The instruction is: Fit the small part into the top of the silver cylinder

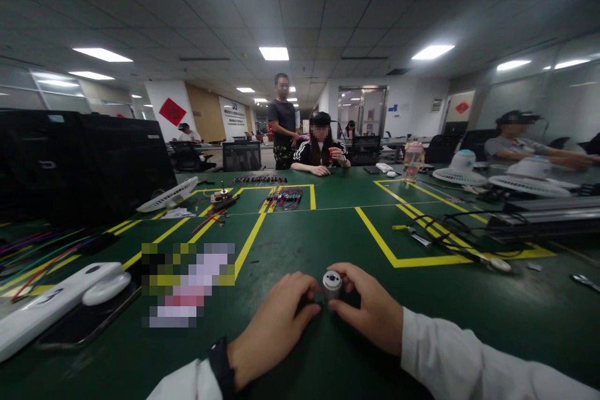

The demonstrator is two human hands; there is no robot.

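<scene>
A small silver metal cylinder (332,285) with a round recessed top stands upright on the green table (328,225) close to me. My right hand (365,307) grips its right side with thumb and fingers. From the left, my left hand (276,325) has its fingertips curled against the cylinder's base, where a dark part shows between the fingers. Both wrists wear white sleeves, and a black watch band sits on the left wrist.
A white keyboard and mouse (105,287) lie front left beside coloured wires. Yellow tape lines (375,234) mark the table. Black cables (450,234) and white fan parts (462,169) lie right. A seated person (320,150) and a standing person (282,119) are across the table.
</scene>
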